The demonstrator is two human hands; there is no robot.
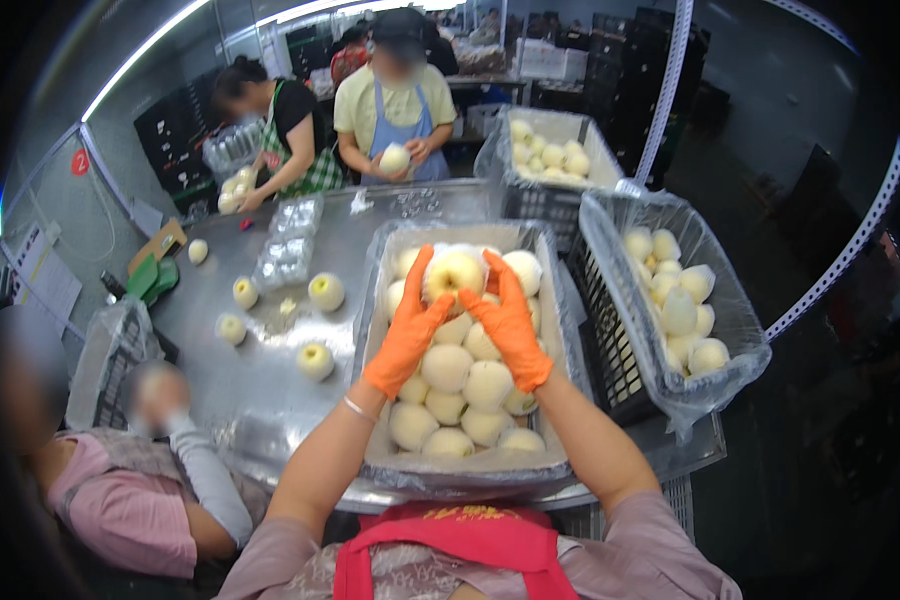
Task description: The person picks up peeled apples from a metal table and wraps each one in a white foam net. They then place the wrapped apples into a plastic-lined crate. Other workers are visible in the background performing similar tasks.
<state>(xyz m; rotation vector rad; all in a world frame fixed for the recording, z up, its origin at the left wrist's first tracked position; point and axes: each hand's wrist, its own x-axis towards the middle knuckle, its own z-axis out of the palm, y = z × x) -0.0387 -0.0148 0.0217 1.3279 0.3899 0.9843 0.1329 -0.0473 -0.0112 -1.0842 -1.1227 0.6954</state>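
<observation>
A pale yellow apple point(454, 274) in a white foam net is held between both my hands, its stem hollow facing me. Around its left side curves my left hand point(412, 322) in an orange glove; my right hand point(508, 324), gloved alike, grips the right side. Both are above a plastic-lined crate point(466, 474) filled with pale apples point(447, 368), many in foam nets. To the left, several loose apples point(315, 362) rest on the metal table point(247, 405), near clear plastic clamshell packs point(285, 259).
Two more lined crates of apples stand at right point(746, 360) and back right point(600, 150). Across the table, one co-worker point(394, 112) holds an apple and another point(292, 142) handles several. A person in pink point(131, 495) is close on the left, beside a lined basket point(109, 360).
</observation>
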